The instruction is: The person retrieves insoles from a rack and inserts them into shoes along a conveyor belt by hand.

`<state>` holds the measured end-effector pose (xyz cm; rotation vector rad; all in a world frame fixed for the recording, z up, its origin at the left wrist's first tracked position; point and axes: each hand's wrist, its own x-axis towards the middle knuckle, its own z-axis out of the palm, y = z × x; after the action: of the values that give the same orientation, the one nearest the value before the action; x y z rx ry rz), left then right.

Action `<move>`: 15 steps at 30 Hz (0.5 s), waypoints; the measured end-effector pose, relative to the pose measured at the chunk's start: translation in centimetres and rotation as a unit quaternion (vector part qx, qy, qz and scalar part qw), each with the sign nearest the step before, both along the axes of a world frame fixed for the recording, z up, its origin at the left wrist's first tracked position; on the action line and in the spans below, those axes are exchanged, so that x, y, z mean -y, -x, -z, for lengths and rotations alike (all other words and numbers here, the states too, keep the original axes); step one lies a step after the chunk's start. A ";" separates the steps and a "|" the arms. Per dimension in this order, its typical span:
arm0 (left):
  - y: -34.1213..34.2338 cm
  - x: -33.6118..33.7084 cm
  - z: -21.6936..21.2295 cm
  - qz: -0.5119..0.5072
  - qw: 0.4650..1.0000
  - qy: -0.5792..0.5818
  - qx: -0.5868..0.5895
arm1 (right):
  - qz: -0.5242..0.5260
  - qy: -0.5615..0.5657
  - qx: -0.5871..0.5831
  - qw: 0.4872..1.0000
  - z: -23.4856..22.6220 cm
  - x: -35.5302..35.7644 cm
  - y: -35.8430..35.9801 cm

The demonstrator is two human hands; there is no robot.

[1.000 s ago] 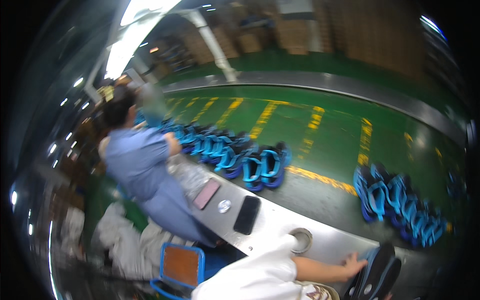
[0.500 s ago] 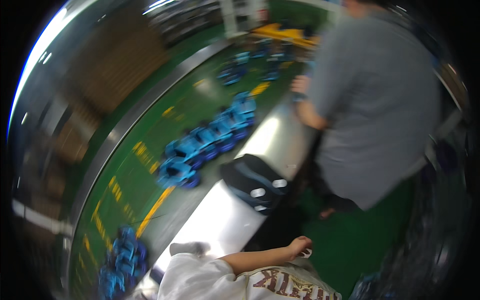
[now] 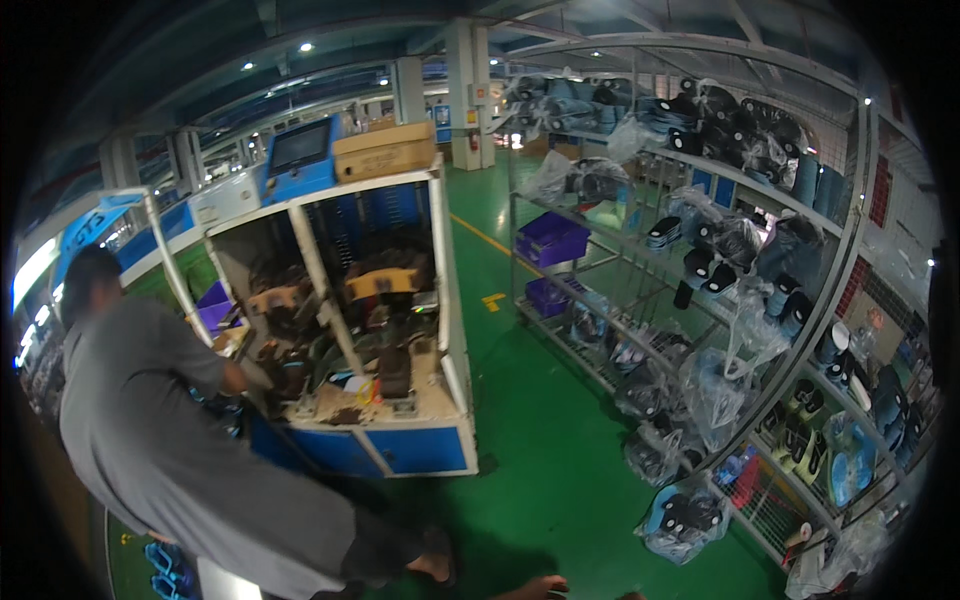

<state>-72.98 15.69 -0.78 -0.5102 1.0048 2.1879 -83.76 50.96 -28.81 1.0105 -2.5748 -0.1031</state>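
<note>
At the lower edge my left hand (image 3: 546,586) shows only in part, its forearm coming in from the left. The fingers are small and dim, so whether they hold anything cannot be told. A sliver of skin just right of it seems to be my right hand (image 3: 632,596), nearly all cut off by the edge. Beneath both is the green floor (image 3: 545,500); neither hand visibly touches a thing. At the left a co-worker in a grey shirt (image 3: 190,430) leans toward a white and blue machine (image 3: 415,450). That person's forearm reaches to the machine's open front.
To the right, a wire rack (image 3: 600,345) carries purple bins (image 3: 553,238) and bagged shoe parts (image 3: 715,395). Another bag of dark and blue pieces (image 3: 685,520) sits low beside it. A cardboard box (image 3: 385,150) tops the machine. Blue shoe-like pieces (image 3: 170,570) lie at lower left.
My view has swung right and up, from the metal bench and rows of blue pieces to the machine and racks. The co-worker now appears at the left; my hands have dropped to the lower edge.
</note>
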 end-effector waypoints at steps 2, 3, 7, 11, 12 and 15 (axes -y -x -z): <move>1.6 4.5 0.3 -0.073 0.994 0.075 -0.038 | -0.053 0.015 0.349 0.936 -8.9 10.5 7.3; 4.0 6.0 -0.2 -0.085 0.989 0.094 -0.074 | 0.083 0.169 0.548 0.815 -13.6 13.8 10.7; 17.8 16.3 12.2 -0.134 0.973 0.017 0.186 | 0.228 0.421 0.655 0.585 -26.1 24.0 23.9; 34.5 20.4 10.2 -0.173 0.969 0.096 0.147 | 0.295 0.430 0.673 0.525 -28.6 25.1 35.1; 38.0 19.3 4.9 -0.151 0.980 0.100 0.079 | 0.325 0.437 0.654 0.525 -29.4 23.2 37.3; 45.4 20.6 -5.1 -0.133 0.987 0.086 0.009 | 0.362 0.439 0.640 0.516 -33.9 20.8 41.4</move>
<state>-118.34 -4.90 4.37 -0.7818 1.1793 2.3332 -125.17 30.21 5.09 -0.8363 -3.0175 2.2344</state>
